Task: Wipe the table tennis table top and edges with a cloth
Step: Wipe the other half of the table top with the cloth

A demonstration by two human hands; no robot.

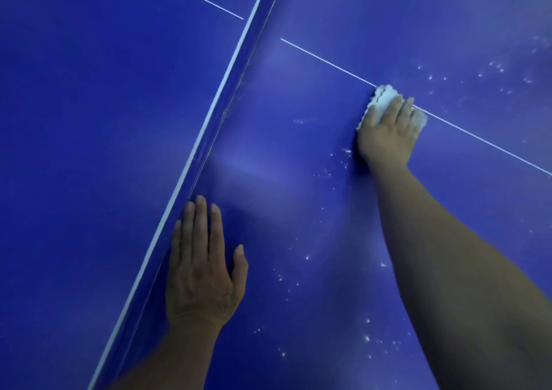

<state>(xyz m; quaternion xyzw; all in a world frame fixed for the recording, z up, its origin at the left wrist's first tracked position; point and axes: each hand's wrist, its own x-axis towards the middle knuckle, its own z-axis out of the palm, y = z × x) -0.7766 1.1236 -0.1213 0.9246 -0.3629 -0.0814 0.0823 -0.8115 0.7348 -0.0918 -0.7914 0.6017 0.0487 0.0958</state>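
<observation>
Cloth: white crumpled fabric cloth, bunched into a small wad with a ruffled rim.
Cloth position: pressed onto the table top under the fingers of the right hand; its rim shows past the fingertips and at both sides.
Table: blue smooth-topped table tennis table, glossy.
Seam: white-edged seam runs diagonally, just beside the left hand, which lies flat on the top.
Marking: thin white line passes under the cloth.
Surface: white specks between the hands and beyond the right hand.
</observation>
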